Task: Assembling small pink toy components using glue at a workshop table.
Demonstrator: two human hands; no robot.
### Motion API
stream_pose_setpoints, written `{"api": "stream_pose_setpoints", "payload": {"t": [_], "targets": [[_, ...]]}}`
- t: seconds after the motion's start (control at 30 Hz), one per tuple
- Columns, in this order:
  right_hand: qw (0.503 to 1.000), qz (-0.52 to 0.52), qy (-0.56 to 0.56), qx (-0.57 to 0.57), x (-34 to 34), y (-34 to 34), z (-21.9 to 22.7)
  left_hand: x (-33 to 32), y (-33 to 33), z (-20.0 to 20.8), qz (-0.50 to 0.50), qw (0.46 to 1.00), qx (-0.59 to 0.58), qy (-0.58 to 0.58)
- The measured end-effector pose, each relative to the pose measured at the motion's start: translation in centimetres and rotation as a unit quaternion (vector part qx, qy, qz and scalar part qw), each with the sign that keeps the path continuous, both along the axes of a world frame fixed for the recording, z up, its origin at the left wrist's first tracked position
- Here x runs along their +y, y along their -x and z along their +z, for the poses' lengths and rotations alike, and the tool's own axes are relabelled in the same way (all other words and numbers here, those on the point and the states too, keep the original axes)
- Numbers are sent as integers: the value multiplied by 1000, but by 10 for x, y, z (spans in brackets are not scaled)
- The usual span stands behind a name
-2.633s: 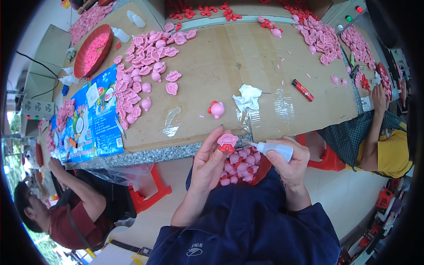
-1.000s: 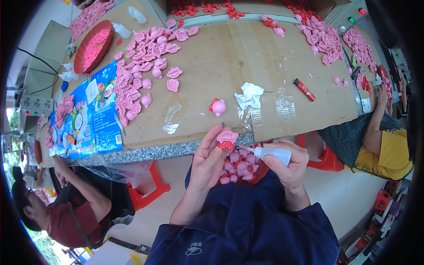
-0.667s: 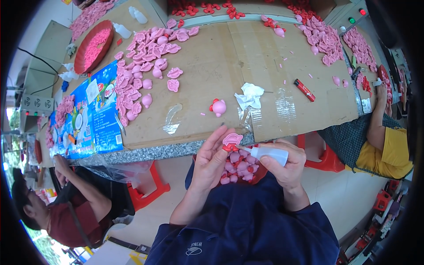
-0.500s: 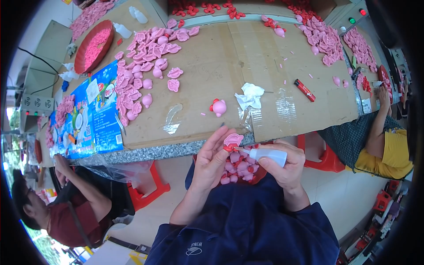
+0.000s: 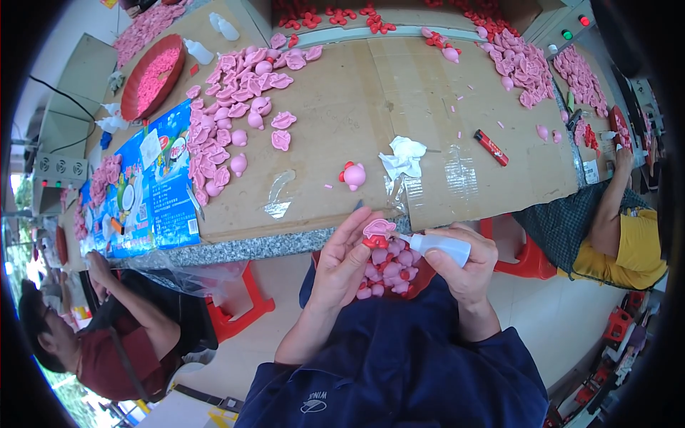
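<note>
In front of the table edge, my left hand (image 5: pixel 341 260) pinches a small toy figure (image 5: pixel 378 230), with a pink hollow shell on top and a red body below. My right hand (image 5: pixel 465 265) is wrapped round a white squeeze bottle (image 5: pixel 441 247). The bottle's thin nozzle points left and ends close beside the figure; whether it touches cannot be made out. Below both hands, a red container (image 5: pixel 421 278) in my lap holds many pink balls and red bits. A pink ball with a red part (image 5: pixel 353 175) sits on the cardboard beyond my left hand.
Crumpled white tissue (image 5: pixel 404 157) and a red tube-shaped stick (image 5: pixel 491 147) lie on the cardboard-covered table (image 5: pixel 335 100). Pink pieces are heaped at left (image 5: pixel 214 146) and right (image 5: pixel 524 68). Two co-workers sit at either side, with red stools (image 5: pixel 242 307) between us.
The bottle's nozzle has drawn back slightly to the right from the figure. My left hand has tilted the figure, so its pink shell faces up more and the red body shows below.
</note>
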State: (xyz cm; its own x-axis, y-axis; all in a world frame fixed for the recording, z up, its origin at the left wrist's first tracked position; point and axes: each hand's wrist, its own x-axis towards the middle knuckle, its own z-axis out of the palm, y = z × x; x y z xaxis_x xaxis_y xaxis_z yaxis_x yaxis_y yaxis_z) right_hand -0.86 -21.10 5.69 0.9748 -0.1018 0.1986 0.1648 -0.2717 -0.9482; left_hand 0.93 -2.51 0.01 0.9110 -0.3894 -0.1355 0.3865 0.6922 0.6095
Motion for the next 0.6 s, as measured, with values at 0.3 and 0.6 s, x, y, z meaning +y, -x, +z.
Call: {"api": "stream_pose_setpoints", "payload": {"t": [0.3, 0.6], "targets": [[1000, 0, 10, 16, -9, 0, 0, 0, 1, -2, -8, 1000, 8, 7], [992, -126, -32, 9, -24, -57, -36, 14, 8, -7, 11, 1000, 19, 17]]}}
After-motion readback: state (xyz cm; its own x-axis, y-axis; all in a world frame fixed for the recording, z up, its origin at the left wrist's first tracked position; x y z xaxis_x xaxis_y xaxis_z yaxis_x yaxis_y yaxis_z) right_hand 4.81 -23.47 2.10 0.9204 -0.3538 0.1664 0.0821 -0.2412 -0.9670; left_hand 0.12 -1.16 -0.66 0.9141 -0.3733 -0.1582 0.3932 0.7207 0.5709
